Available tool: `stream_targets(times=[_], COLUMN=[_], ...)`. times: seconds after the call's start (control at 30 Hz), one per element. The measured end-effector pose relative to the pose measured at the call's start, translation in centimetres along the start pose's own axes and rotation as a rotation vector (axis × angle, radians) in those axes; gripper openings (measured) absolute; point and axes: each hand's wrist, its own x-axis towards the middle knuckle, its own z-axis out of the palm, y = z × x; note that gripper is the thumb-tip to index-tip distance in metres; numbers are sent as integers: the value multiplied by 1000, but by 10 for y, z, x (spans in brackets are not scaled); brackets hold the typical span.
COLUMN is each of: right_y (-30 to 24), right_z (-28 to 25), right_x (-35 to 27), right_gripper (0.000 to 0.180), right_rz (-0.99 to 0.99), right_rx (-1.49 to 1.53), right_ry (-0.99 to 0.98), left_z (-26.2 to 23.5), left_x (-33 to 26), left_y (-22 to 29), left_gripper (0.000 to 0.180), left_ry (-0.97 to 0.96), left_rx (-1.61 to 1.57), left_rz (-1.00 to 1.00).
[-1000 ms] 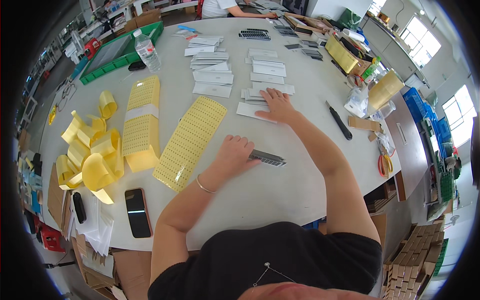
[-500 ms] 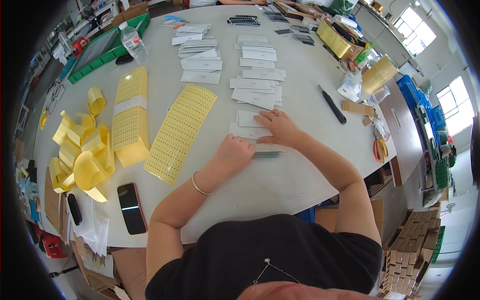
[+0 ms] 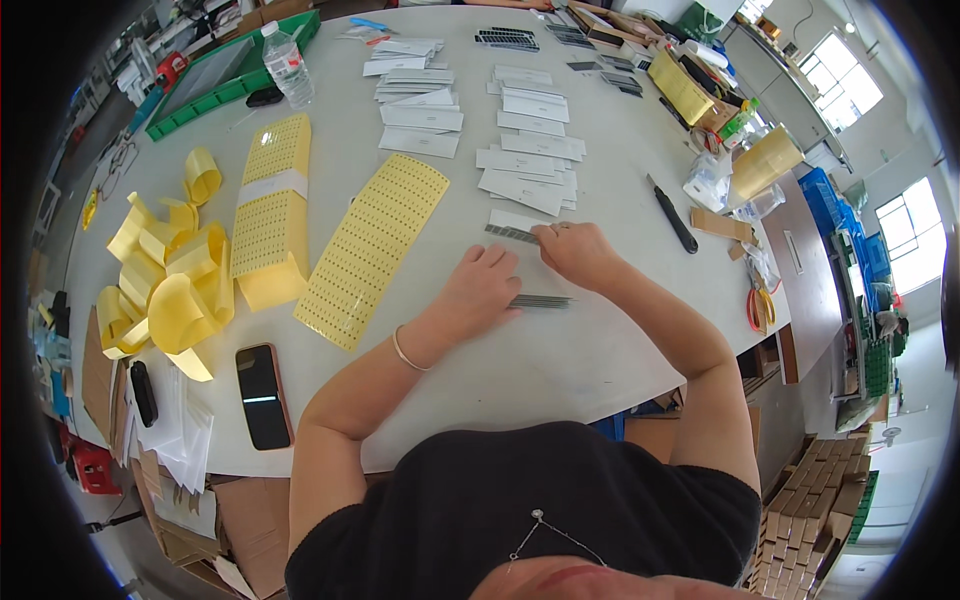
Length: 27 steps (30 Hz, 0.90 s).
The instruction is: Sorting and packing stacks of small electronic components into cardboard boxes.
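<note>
My right hand (image 3: 580, 252) pinches the right end of a thin card with a dark striped face (image 3: 512, 234), which is tilted up from the table. A white card (image 3: 513, 219) lies just behind it. Below and to its left, my left hand (image 3: 478, 288) has loosely bent fingers, slightly apart at the tips, with no card visible in them. It rests against the left end of a small stack of thin greenish plates (image 3: 543, 301); its thumb is hidden. Beyond my right hand, overlapping white cards (image 3: 530, 160) form a column, with a second column of white cards (image 3: 420, 115) to its left.
Left of my hands lie a yellow perforated sheet (image 3: 375, 250), a banded yellow stack (image 3: 272, 220), curled yellow strips (image 3: 185, 280) and a phone (image 3: 263, 398). A bottle (image 3: 288, 68) stands behind. Rightward are a black-handled knife (image 3: 673, 215) and scissors (image 3: 760, 305).
My hands have come apart. My right hand now holds up the striped card, and the white cards under the hands have shifted or are covered. The whole view has shifted slightly.
</note>
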Motion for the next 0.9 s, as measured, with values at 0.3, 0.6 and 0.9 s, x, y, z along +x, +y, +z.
stream_targets(times=[0.3,0.6,0.9], right_y=[2,24,38], right_z=[-31,-7,-7], right_x=[1,-3,27], right_gripper=[22,34,27], right_rz=[224,16,94], right_rx=[820,338,874], right_ry=[-397,-183,-363], left_z=[4,3,12], left_x=[-1,1,-1], left_y=[5,2,-5], left_gripper=[66,53,43], left_ry=[-21,229,-55], left_rx=[31,65,3], left_rz=[-157,-34,-125])
